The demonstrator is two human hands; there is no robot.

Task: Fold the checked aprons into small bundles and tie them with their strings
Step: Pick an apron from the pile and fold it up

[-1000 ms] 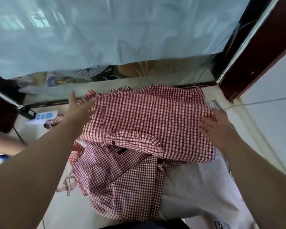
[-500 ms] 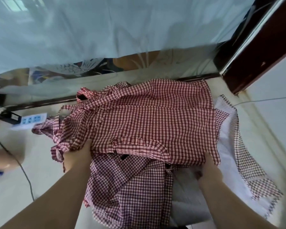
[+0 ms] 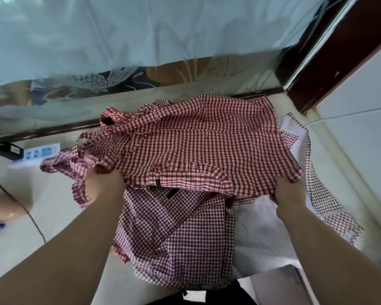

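A red-and-white checked apron point(image 3: 198, 142) lies spread on the floor, with a ruffled pocket edge near its front. My left hand point(image 3: 103, 183) grips its near left edge, fingers tucked under the cloth. My right hand point(image 3: 288, 190) grips the near right corner the same way. The apron's strings point(image 3: 75, 159) trail in a bunch off its left side. Under it and closer to me lies a second apron point(image 3: 174, 234) with finer, darker checks. A white cloth with a checked border point(image 3: 317, 183) sticks out on the right.
A white power strip point(image 3: 39, 153) with a black cable point(image 3: 31, 219) lies on the floor at the left. A pale curtain point(image 3: 141, 31) hangs behind, above a patterned panel. A dark wooden door frame point(image 3: 339, 53) stands at the right. A grey box point(image 3: 279, 285) sits near my feet.
My hands left the apron's far side edges, came back toward me, and now grip its near edge at both corners. The view has tilted down slightly.
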